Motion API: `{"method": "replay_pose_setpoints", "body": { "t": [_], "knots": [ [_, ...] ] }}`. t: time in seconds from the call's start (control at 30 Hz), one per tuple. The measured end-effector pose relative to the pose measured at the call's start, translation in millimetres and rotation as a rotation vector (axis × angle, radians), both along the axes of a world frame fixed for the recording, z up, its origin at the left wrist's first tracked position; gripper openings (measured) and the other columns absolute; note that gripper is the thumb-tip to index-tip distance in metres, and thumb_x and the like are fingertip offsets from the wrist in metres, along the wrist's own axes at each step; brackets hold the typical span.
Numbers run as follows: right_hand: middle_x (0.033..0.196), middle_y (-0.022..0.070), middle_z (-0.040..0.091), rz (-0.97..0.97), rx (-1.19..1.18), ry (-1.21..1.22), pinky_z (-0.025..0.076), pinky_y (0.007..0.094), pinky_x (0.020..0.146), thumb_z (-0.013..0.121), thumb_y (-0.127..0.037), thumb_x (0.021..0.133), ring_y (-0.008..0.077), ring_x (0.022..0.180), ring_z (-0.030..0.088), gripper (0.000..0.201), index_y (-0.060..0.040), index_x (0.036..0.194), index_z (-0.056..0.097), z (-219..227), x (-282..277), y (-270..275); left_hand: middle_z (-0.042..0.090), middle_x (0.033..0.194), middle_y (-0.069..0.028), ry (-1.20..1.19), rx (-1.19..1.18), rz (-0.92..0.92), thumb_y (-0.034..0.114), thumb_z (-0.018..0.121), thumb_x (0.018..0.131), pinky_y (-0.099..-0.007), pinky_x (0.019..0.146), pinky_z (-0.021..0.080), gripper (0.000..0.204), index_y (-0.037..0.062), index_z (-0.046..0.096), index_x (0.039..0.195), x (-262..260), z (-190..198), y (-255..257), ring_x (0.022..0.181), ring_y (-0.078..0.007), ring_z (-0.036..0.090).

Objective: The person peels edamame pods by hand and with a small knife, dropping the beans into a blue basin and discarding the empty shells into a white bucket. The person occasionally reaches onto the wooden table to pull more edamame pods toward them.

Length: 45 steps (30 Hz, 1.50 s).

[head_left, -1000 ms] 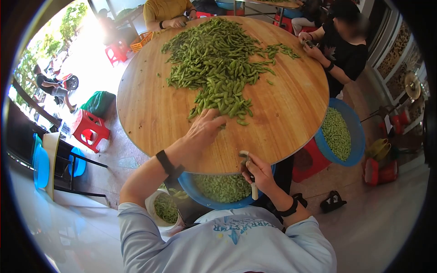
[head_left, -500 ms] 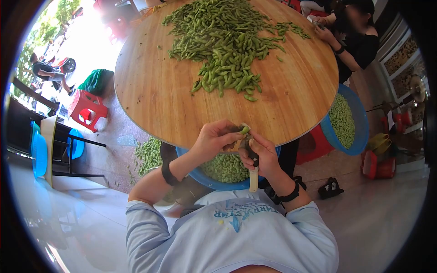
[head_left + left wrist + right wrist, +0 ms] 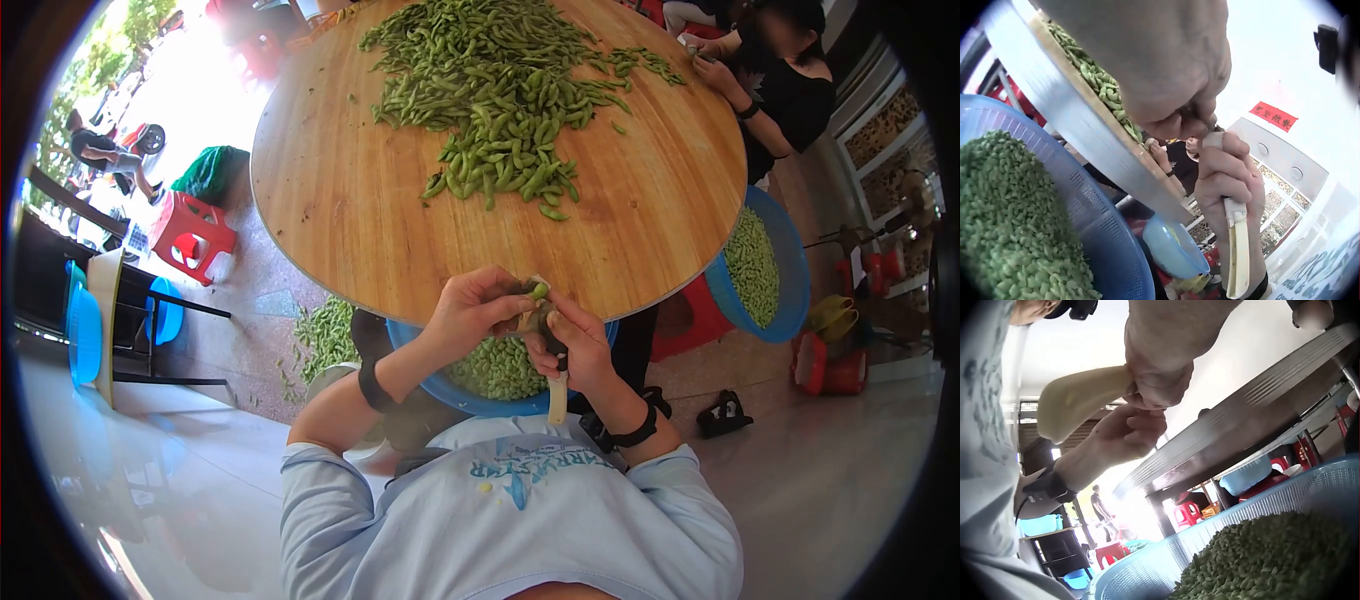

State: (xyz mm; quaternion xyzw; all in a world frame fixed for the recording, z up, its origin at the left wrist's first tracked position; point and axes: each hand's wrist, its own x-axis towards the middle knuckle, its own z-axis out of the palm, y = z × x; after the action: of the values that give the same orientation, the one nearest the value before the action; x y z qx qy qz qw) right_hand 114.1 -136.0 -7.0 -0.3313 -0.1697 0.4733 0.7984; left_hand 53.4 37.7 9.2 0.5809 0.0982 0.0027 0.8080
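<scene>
My left hand pinches a green edamame pod at the near edge of the round wooden table. My right hand grips a small knife by its cream handle, blade end at the pod. Both hands meet above a blue basket of shelled green beans. In the left wrist view my left hand fills the top and the knife handle points down. In the right wrist view my right hand holds the handle above the basket.
A big heap of pods covers the table's far half. Another person sits at the far right. A second blue basket of beans stands right of the table. Red stools, spilled pods and sandals lie on the floor.
One second ago my left hand reached into the pod heap; it has drawn back with a pod to meet the right hand and knife at the table's edge. Little differs since half a second ago.
</scene>
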Motion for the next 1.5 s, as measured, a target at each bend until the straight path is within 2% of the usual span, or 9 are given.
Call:
{"method": "replay_pose_setpoints", "body": {
  "t": [0.33, 0.63, 0.73, 0.8, 0.9, 1.03, 1.2, 1.4, 1.5],
  "knots": [
    [0.073, 0.0082, 0.053, -0.104, -0.069, -0.088, 0.036, 0.0197, 0.041, 0.042, -0.020, 0.099, 0.0079, 0.050, 0.043, 0.034, 0.0002, 0.126, 0.046, -3, -4, -1, 0.059, 0.068, -0.0031, -0.127, 0.110, 0.035, 0.004, 0.063, 0.086, -0.0188, 0.041, 0.035, 0.007, 0.0017, 0.057, 0.086, -4, -7, -6, 0.051, -0.0065, 0.052],
    [0.073, 0.0071, 0.049, 0.140, 0.101, 0.317, 0.033, 0.0196, 0.039, 0.047, -0.019, 0.097, 0.0092, 0.050, 0.041, 0.029, -0.0048, 0.122, 0.051, -4, 10, -5, 0.060, 0.070, -0.0033, 0.110, -0.694, -0.187, 0.007, 0.062, 0.088, -0.0226, 0.041, 0.040, 0.006, 0.0052, 0.057, 0.086, 0, -13, 3, 0.054, -0.0120, 0.058],
    [0.072, 0.0064, 0.048, 0.092, 0.053, 0.359, 0.033, 0.0193, 0.038, 0.048, -0.020, 0.096, 0.0092, 0.050, 0.041, 0.028, -0.0067, 0.121, 0.052, -8, 9, -5, 0.060, 0.071, -0.0089, 0.007, -0.031, -0.121, 0.006, 0.065, 0.084, -0.0266, 0.040, 0.038, 0.011, 0.0026, 0.058, 0.092, 4, -6, 9, 0.047, -0.0172, 0.053],
    [0.072, 0.0063, 0.048, 0.061, 0.022, 0.359, 0.033, 0.0192, 0.038, 0.048, -0.020, 0.096, 0.0090, 0.051, 0.041, 0.027, -0.0070, 0.119, 0.053, -9, 6, -7, 0.059, 0.071, -0.0120, -0.566, 0.986, -0.027, 0.006, 0.068, 0.078, -0.0313, 0.044, 0.042, 0.021, -0.0004, 0.058, 0.095, 0, 0, 11, 0.050, -0.0208, 0.056],
    [0.072, 0.0064, 0.048, 0.061, -0.008, 0.387, 0.032, 0.0191, 0.038, 0.048, -0.020, 0.097, 0.0090, 0.051, 0.041, 0.024, -0.0076, 0.116, 0.054, -5, 6, -4, 0.057, 0.068, -0.0139, -0.676, 1.372, 0.028, 0.005, 0.071, 0.072, -0.0328, 0.049, 0.044, 0.025, -0.0010, 0.059, 0.094, -8, 11, 4, 0.054, -0.0232, 0.057],
    [0.072, 0.0061, 0.047, 0.089, 0.008, 0.352, 0.032, 0.0185, 0.039, 0.047, -0.021, 0.097, 0.0086, 0.050, 0.040, 0.022, -0.0074, 0.113, 0.054, 6, -1, -1, 0.058, 0.066, -0.0149, -0.595, 1.384, 0.088, 0.005, 0.070, 0.075, -0.0305, 0.049, 0.044, 0.019, 0.0007, 0.061, 0.091, -14, 18, -5, 0.054, -0.0225, 0.058],
    [0.074, 0.0067, 0.050, 0.042, 0.071, 0.268, 0.032, 0.0182, 0.040, 0.047, -0.021, 0.097, 0.0082, 0.050, 0.041, 0.023, -0.0068, 0.114, 0.054, -1, -4, 0, 0.059, 0.063, -0.0112, 0.004, 0.389, 0.088, 0.011, 0.061, 0.087, -0.0283, 0.052, 0.046, 0.013, -0.0019, 0.064, 0.086, -14, 15, -8, 0.055, -0.0169, 0.058],
    [0.078, 0.0031, 0.054, -0.155, -0.287, -0.346, 0.038, 0.0213, 0.045, 0.051, -0.013, 0.095, 0.0081, 0.056, 0.048, 0.026, -0.0005, 0.118, 0.052, -11, -5, -2, 0.057, 0.062, -0.0028, -0.092, 0.493, 0.092, 0.008, 0.055, 0.091, -0.0223, 0.050, 0.042, 0.014, -0.0042, 0.063, 0.090, -15, 3, -18, 0.056, -0.0061, 0.052],
    [0.088, 0.0054, 0.058, -0.503, -0.450, -0.766, 0.047, 0.0231, 0.070, 0.061, -0.001, 0.084, 0.0139, 0.076, 0.058, 0.039, 0.0033, 0.121, 0.049, -9, -5, 6, 0.058, 0.062, -0.0043, -0.084, 0.646, 0.051, 0.008, 0.057, 0.089, -0.0236, 0.051, 0.043, 0.013, -0.0041, 0.063, 0.091, -21, 6, -18, 0.056, -0.0068, 0.053]
  ]
}}
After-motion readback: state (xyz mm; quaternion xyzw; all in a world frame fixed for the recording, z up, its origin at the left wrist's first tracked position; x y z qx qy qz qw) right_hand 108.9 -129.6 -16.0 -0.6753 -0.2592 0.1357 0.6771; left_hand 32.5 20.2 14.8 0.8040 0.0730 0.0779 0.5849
